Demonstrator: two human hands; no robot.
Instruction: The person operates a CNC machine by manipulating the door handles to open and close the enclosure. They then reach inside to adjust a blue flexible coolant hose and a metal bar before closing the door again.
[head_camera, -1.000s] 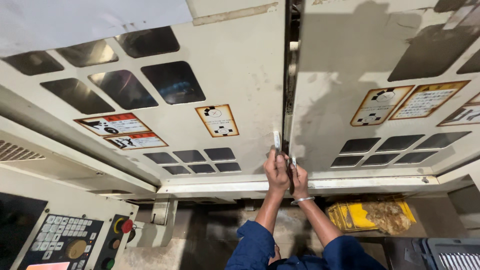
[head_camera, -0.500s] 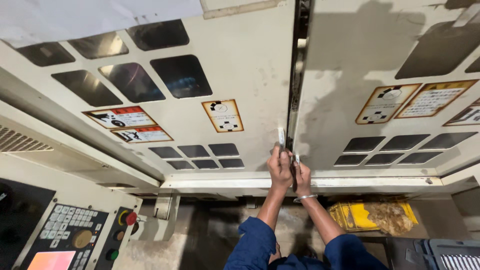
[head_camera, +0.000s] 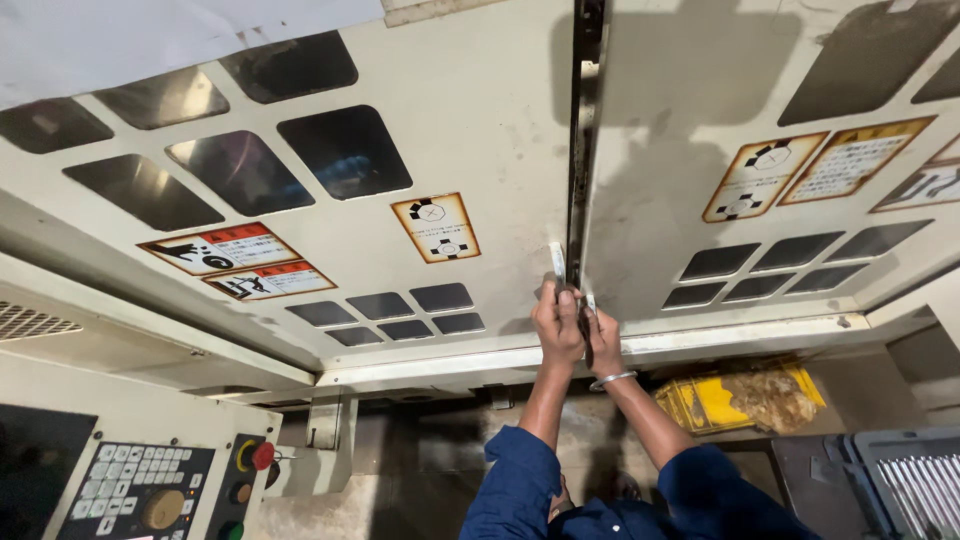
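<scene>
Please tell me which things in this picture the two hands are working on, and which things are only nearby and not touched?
In hand:
- left hand on the left door's handle
- right hand on the right door's handle
- dark seam between the two cream machine doors

Only nearby:
- control panel with red button
- yellow bin
- warning stickers

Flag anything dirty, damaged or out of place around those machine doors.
The yellow bin under the right door is heaped with brownish debris. Both doors carry grime smears, heaviest beside the centre seam. Nothing else stands out.
</scene>
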